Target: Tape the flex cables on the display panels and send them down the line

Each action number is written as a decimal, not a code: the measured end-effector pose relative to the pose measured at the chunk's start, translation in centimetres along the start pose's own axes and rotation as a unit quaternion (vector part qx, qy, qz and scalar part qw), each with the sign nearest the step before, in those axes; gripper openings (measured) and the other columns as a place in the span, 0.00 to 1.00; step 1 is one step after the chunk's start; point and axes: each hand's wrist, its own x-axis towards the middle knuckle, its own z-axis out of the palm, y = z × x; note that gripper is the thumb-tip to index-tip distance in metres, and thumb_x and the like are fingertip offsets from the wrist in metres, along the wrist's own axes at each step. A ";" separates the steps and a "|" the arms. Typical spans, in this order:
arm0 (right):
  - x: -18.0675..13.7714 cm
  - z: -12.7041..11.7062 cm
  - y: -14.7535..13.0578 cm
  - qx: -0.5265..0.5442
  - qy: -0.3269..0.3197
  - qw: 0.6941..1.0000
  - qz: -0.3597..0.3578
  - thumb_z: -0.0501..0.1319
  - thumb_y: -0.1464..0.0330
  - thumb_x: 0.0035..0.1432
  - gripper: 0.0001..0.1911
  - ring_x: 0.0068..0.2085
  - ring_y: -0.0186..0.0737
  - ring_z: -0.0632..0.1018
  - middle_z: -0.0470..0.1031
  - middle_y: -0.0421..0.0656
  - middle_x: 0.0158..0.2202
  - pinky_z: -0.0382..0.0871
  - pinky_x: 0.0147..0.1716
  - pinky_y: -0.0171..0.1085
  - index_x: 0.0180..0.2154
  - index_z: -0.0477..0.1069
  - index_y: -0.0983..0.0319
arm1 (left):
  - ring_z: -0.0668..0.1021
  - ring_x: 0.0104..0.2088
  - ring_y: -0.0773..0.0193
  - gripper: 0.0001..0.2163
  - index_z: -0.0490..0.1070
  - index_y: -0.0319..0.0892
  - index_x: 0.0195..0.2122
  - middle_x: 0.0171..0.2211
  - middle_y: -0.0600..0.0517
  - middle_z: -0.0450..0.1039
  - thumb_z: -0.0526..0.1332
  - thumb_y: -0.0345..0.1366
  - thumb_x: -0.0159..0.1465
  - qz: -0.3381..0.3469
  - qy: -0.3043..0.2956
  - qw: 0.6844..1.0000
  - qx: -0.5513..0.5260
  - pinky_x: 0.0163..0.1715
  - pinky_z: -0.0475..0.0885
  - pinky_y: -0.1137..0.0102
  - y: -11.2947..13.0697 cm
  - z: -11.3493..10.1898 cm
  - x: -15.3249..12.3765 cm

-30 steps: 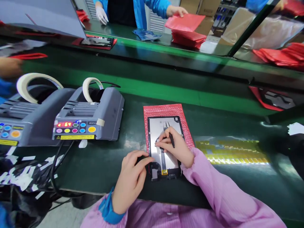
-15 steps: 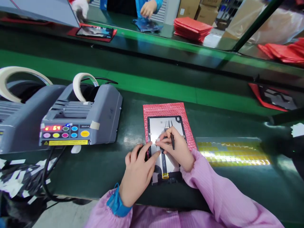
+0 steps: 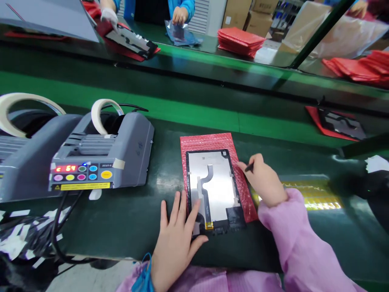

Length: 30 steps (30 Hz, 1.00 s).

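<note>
A tablet screen panel (image 3: 223, 192) lies back side up on a red bubble-wrap bag (image 3: 206, 141). Its dark ribbon cable (image 3: 206, 202) bends across the silvery back and ends at a yellow patch near the bottom. A pale strip (image 3: 199, 188) lies beside the cable's bend. My left hand (image 3: 174, 239) rests with fingers spread at the panel's lower left edge, some fingertips over it. To the right of the panel, my right hand (image 3: 265, 182) is closed around dark tweezers (image 3: 249, 166), whose tips are mostly hidden.
Two grey tape dispensers (image 3: 130, 158) with tape rolls stand on the left. A sheet of yellow film pieces (image 3: 316, 194) lies right of my right hand. Across the bench, a co-worker's gloved hand (image 3: 108, 17) holds another panel; red bags (image 3: 240, 40) are stacked nearby.
My right hand has moved off the panel to the right with the tweezers. My left hand has drawn back toward me and flattened out. The co-worker's panel and red bag are now lifted and tilted.
</note>
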 end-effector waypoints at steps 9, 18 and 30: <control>1.2 3.7 0.0 0.213 -0.037 0.972 -0.090 0.62 0.59 0.54 0.17 0.29 0.40 0.73 0.70 0.37 0.32 0.66 0.33 0.39 0.36 0.53 0.54 | 0.64 0.68 0.34 0.29 0.59 0.33 0.69 0.68 0.31 0.62 0.48 0.48 0.74 -0.102 0.010 0.993 0.050 0.59 0.62 0.35 -2.4 1.5 4.3; 10.1 7.3 -4.5 0.288 -0.038 0.954 -0.082 0.69 0.64 0.43 0.24 0.28 0.39 0.73 0.67 0.31 0.27 0.69 0.32 0.38 0.34 0.53 0.54 | 0.63 0.69 0.36 0.28 0.58 0.35 0.70 0.69 0.38 0.61 0.53 0.44 0.73 -0.231 -0.035 0.971 0.055 0.62 0.61 0.36 -5.0 1.4 10.0; 25.6 0.8 -5.9 0.081 0.083 0.992 -0.051 0.63 0.62 0.67 0.12 0.39 0.40 0.78 0.75 0.43 0.42 0.74 0.41 0.42 0.47 0.70 0.63 | 0.64 0.68 0.34 0.25 0.68 0.33 0.63 0.67 0.33 0.63 0.48 0.43 0.72 -0.202 0.058 0.977 0.032 0.61 0.60 0.35 -7.9 3.2 13.6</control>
